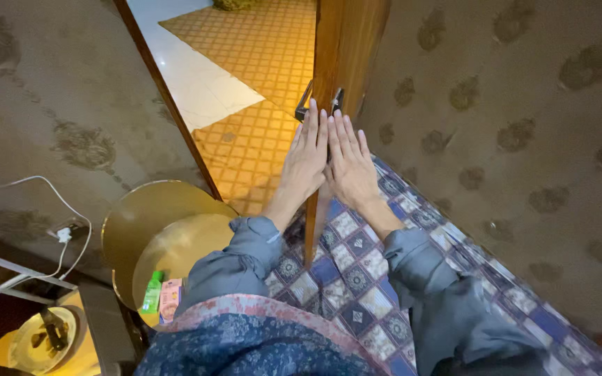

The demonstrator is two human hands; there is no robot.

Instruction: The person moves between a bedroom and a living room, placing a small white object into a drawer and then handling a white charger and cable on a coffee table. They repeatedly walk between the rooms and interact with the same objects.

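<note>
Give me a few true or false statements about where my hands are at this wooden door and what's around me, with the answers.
1. Both open hands, the left hand and the right hand, lie flat either side of the brown wooden door's edge. True.
2. The right hand grips the dark metal door handle. False: the fingers are outstretched, gripping nothing.
3. A round golden metal tray stands to the left. True.
4. The door is shut. False: orange patterned floor tiles show beyond it.
</note>
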